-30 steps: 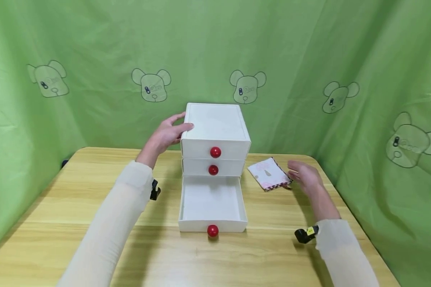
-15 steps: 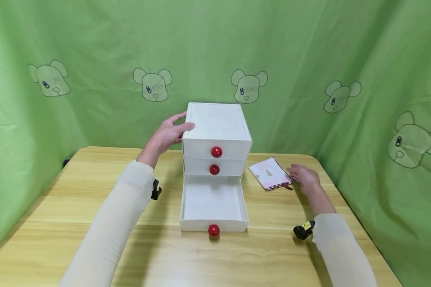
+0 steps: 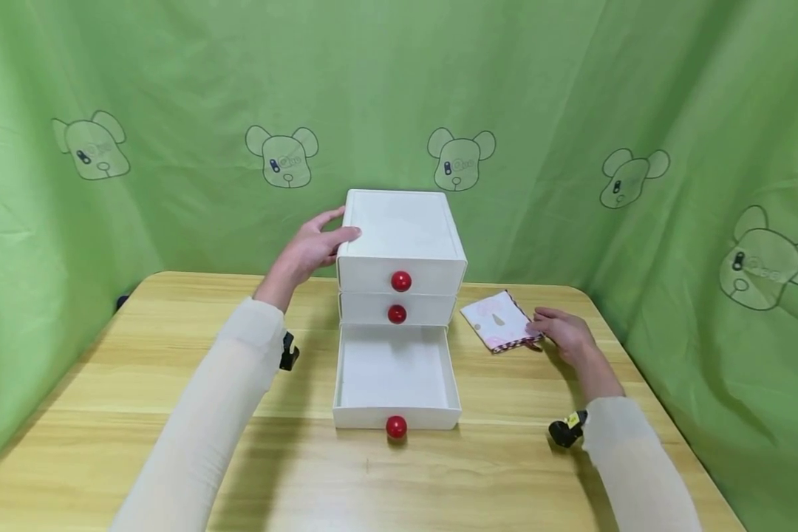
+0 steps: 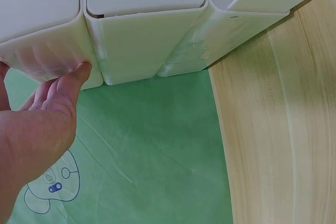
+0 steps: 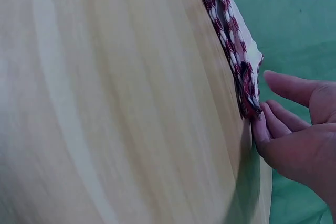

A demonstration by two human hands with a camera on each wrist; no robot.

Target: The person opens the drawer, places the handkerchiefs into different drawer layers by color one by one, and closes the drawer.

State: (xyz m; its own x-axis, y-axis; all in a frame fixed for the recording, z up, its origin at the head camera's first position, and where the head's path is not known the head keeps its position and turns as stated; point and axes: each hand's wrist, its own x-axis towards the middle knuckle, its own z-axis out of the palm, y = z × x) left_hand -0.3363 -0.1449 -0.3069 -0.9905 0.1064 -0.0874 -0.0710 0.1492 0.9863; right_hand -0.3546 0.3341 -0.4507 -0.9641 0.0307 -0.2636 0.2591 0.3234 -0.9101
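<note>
A white three-drawer cabinet (image 3: pixel 402 225) with round red knobs stands mid-table; its bottom drawer (image 3: pixel 432 419) is pulled out and shows a bare inside. My left hand (image 3: pixel 311 245) rests on the cabinet's upper left side, thumb over the top edge, fingertips against the side wall in the left wrist view. A folded cloth (image 3: pixel 495 321), white with pink print and checked trim, lies right of the cabinet. My right hand (image 3: pixel 564 336) is at the cloth's right edge. In the right wrist view its fingers touch the trimmed corner, the thumb held apart above.
The wooden table (image 3: pixel 479 476) ends just behind the cabinet and to the right of the right arm. A green curtain (image 3: pixel 372 89) printed with bear heads hangs around the back and sides. Each wrist wears a small black camera (image 3: pixel 565 430).
My right hand has come a little lower and closer to the cloth, its thumb now over the cloth's right edge. The left hand and cabinet have stayed put.
</note>
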